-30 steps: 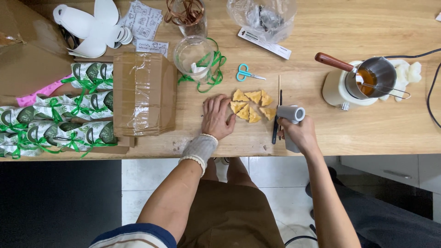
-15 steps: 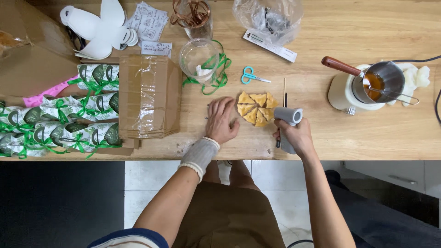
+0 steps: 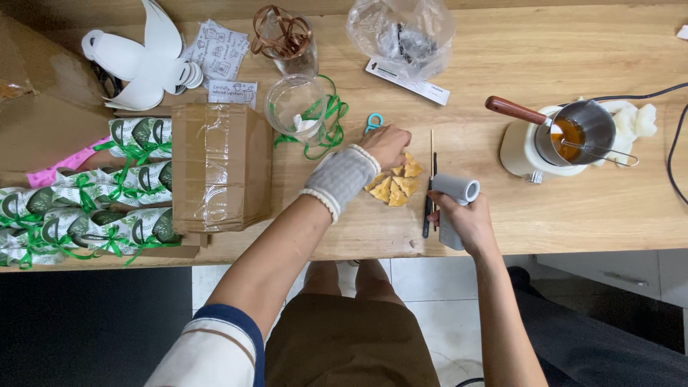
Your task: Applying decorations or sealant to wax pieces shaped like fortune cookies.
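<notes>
At the near edge of the desk [image 3: 573,222], about midway along it, the right hand [image 3: 462,218] has its grip closed round a grey tool [image 3: 453,204] with a short round barrel, held just right of a thin stick [image 3: 432,154] and a dark blade [image 3: 428,208] lying on the wood. Just left of those, the left hand [image 3: 387,145], with a grey band round its wrist, rests fingers-down on a cluster of yellow wedges [image 3: 394,185]; its grip is curled over the far pieces, though I cannot tell whether it pinches one. Touching the far side of that hand lie blue scissors [image 3: 373,122]. Toward the left edge sits a taped carton [image 3: 218,166], with rows of green-ribboned packets [image 3: 86,208] beside it. Toward the right edge a metal pot [image 3: 577,132] of amber liquid stands on a white base. Farther back are a glass bowl [image 3: 301,107] trailing green ribbon, a jar [image 3: 287,43] of brown ribbon and a clear bag [image 3: 401,29].
</notes>
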